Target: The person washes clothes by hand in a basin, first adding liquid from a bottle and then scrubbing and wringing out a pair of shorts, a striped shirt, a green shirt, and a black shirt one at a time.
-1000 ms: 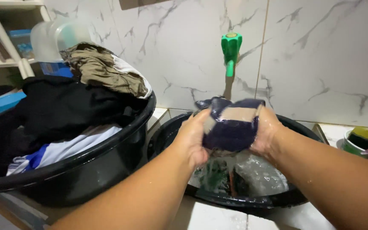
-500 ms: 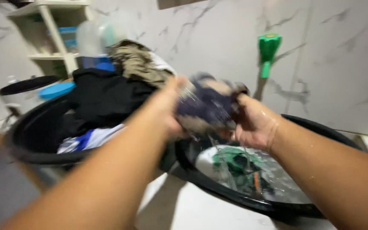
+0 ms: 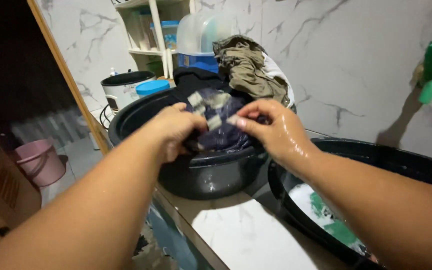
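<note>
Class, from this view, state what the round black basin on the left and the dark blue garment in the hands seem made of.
Round black basin: probably plastic; smooth glossy wall with highlights. Dark blue garment: soft woven or knitted fabric, apparently wet; it bunches and folds.

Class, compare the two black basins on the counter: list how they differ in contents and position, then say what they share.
The left basin holds a heap of clothes; the right basin holds sudsy water with a green cloth in it. The left basin sits under both hands, the left hand and right hand, which hold a dark cloth over it; the right basin lies beside the right forearm, partly cut off by the frame. Both are black, round and glossy.
</note>
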